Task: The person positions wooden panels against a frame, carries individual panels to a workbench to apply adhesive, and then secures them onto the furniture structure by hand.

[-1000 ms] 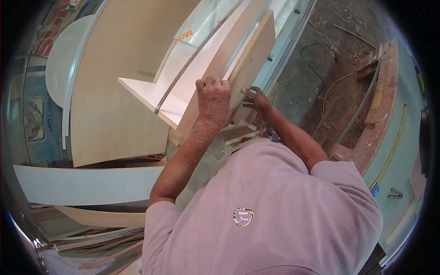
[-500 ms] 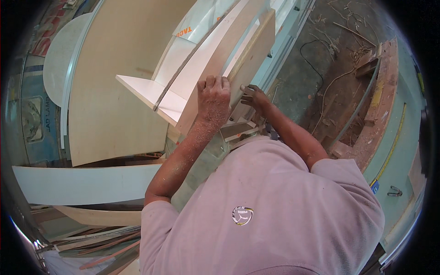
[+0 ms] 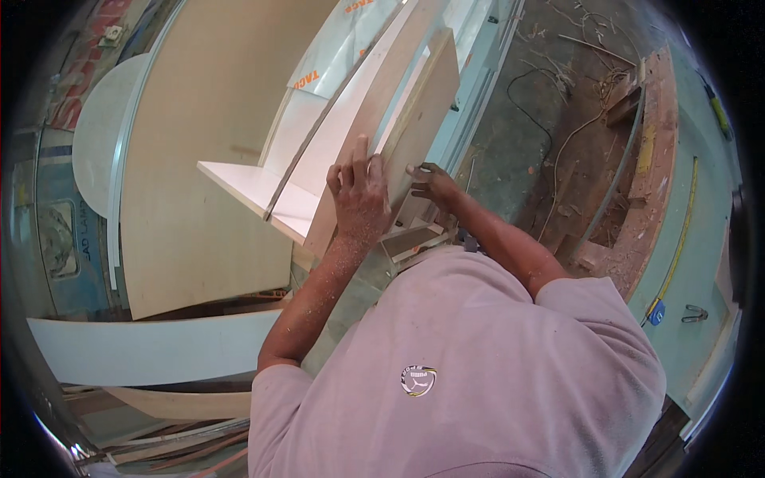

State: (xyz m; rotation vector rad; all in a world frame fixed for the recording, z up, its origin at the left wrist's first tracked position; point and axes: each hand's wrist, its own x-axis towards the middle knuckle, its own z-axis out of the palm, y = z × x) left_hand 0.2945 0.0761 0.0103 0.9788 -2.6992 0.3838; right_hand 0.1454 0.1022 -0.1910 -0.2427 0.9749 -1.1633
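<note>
By wood board, L hand w/ fingers loosely spread; R hand grip unclear.

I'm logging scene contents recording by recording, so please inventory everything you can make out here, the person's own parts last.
upright board: 1, pale wood, between the hands
white panels: several, white, left of the left hand
strip: 1, dark, across the white panels
large panel: 1, tan, upper left
curved panel: 1, white, lower left
cords: at least 2, dark and light, floor, upper right
curved frame: 1, reddish brown, right
work surface: 1, green, far right
tape measure: 1, blue case, yellow blade, on the work surface
small tool: 1, dark, beside the tape case
shirt: 1, dusty pink, bottom centre
left hand: 1, dusty, at the board's near end
right hand: 1, bare, at the board's right face
</note>
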